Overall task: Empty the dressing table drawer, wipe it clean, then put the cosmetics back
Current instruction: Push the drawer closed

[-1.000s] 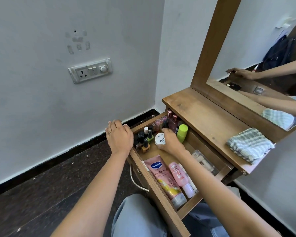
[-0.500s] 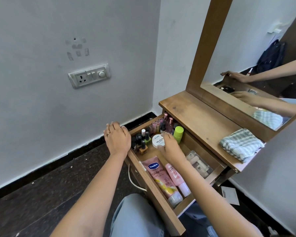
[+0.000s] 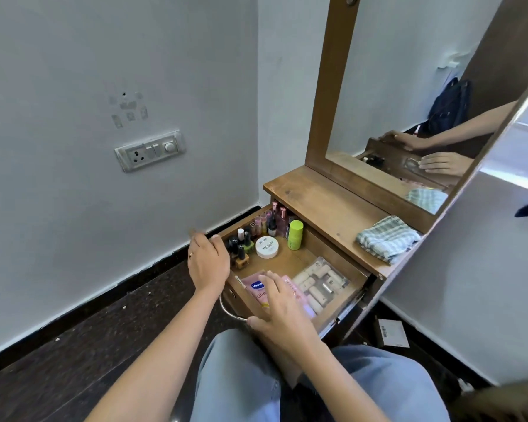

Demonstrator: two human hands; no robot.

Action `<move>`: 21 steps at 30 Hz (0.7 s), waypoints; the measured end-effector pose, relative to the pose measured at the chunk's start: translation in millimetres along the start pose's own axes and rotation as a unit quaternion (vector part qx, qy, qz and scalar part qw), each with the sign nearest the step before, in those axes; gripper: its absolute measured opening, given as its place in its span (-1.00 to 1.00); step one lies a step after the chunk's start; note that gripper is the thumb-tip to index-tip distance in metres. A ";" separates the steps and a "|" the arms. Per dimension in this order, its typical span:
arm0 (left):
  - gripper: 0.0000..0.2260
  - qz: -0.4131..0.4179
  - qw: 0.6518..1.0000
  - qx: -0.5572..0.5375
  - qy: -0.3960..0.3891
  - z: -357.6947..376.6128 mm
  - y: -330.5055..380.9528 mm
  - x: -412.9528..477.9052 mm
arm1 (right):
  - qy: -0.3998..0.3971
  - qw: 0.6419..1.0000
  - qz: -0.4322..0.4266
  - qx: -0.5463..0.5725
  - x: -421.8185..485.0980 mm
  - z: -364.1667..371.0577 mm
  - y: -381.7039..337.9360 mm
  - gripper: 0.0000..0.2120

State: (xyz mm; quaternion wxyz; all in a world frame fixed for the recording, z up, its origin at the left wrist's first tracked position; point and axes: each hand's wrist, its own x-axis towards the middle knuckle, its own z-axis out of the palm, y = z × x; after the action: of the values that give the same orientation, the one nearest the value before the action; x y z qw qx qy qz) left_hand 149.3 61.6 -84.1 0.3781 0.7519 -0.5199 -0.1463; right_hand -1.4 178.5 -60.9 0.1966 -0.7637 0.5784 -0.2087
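Judging by how the drawer (image 3: pixel 333 263) lay, pulled out and full, the emptying had hardly begun, and the wiping and restocking were all left to do. Nearest, the right hand (image 3: pixel 282 309) hovered flat over the near end of the drawer, fingers spread wide and gripping nothing, covering the pink lotion tubes (image 3: pixel 258 289); its thumb sat by the metal handle (image 3: pixel 229 310) on the drawer front. Just right of it lay a clear pouch of small tubes (image 3: pixel 319 283), close against the right wall. The left hand (image 3: pixel 208 263) rested on the left rim of the drawer, fingers loosely curled over the edge, holding nothing else. Farther in stood a cluster of nail polish bottles (image 3: pixel 241 246), a white round jar (image 3: pixel 267 247) and a green bottle (image 3: pixel 295 235), with pink lip tubes (image 3: pixel 265 219) packed at the far end under the tabletop's overhang, where lifting room looked tight. Beyond, the tabletop (image 3: pixel 311 202) was bare wood on its left part, probably room enough for the cosmetics, while a checked cloth (image 3: pixel 386 240) waited folded at the right edge below the mirror (image 3: pixel 409 86).
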 end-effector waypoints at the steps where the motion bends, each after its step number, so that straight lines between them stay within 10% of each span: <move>1: -0.60 0.011 1.000 -0.008 -0.004 -1.8 0.5 -9.8 | 0.007 1.000 -0.003 -0.014 -3.8 3.3 1.6 -0.36; 21: -0.60 0.081 0.986 -0.070 -0.128 -6.1 15.2 -71.3 | 0.111 0.959 0.093 -0.244 -11.8 2.2 16.0 -0.21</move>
State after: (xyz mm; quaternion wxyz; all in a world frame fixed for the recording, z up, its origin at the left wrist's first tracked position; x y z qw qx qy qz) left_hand 113.2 125.2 -81.4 0.3706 0.6541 -0.6118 -0.2459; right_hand -15.9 186.0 -72.5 -0.0428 -0.7033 0.6984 -0.1257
